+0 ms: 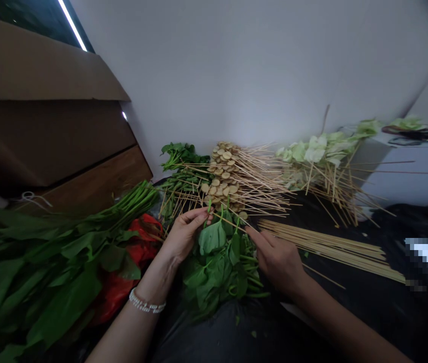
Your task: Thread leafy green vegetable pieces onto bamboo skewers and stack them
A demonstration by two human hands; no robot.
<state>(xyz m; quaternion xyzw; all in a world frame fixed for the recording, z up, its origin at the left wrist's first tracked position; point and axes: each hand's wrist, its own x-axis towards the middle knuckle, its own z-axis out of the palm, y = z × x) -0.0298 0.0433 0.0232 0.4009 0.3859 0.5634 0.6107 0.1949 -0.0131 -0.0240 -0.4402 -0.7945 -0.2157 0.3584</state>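
Note:
My right hand (280, 257) grips a bamboo skewer (230, 221) near one end, its fingers wrapped round it. Several leafy greens (212, 237) hang from the skewer, their stems poking up above it. At the skewer's other end, my left hand (185, 234) is closed in a pinch on a leafy green's stem, thumb against forefinger. Just below both hands lies a pile of loose green leaves and stems (208, 282). To the right of my right hand is a bundle of bare bamboo skewers (334, 247).
Behind my hands lie skewers of round pale slices (223, 171), skewered greens (179, 156) and cabbage skewers (315, 148). Large bunches of greens (47, 262) and a red plastic bag (145, 234) are at left. A cardboard box (51, 136) stands behind them. Black plastic (274, 333) covers the surface.

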